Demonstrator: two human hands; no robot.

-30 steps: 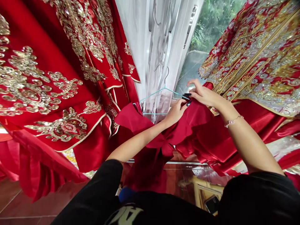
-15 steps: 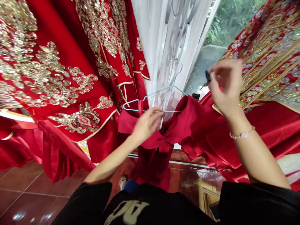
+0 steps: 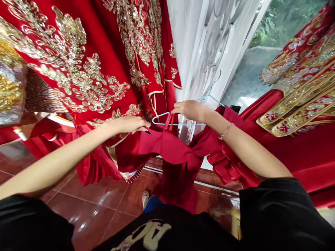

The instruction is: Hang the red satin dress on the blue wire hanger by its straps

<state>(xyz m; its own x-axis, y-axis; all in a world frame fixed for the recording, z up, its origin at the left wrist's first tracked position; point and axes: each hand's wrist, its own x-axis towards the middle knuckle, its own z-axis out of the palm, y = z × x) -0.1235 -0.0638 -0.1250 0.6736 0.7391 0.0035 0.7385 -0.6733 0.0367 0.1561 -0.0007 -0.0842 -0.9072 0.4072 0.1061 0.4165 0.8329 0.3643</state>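
A crimson dress (image 3: 178,150) hangs from a light blue wire hanger (image 3: 215,100). My right hand (image 3: 190,109) reaches across in front of the hanger, its fingertips pinching the dress's narrow shoulder strap (image 3: 168,122) near the hanger's left end. At the dress's left edge is my left hand (image 3: 133,124), fingers closed. A small black pointed thing (image 3: 148,132) sticks out by its fingertips; most of it is hidden, and its kind does not show.
Red garments with gold sequin embroidery (image 3: 78,76) hang close on the left, and another embroidered red garment (image 3: 295,94) on the right. Behind the hanger are a white curtain (image 3: 187,45) and a window (image 3: 261,59). Below lies a red tiled floor (image 3: 99,205).
My right hand has moved left from beside the window to the strap, and the black thing no longer shows in it. My left hand has moved left off the dress's middle; the view has shifted.
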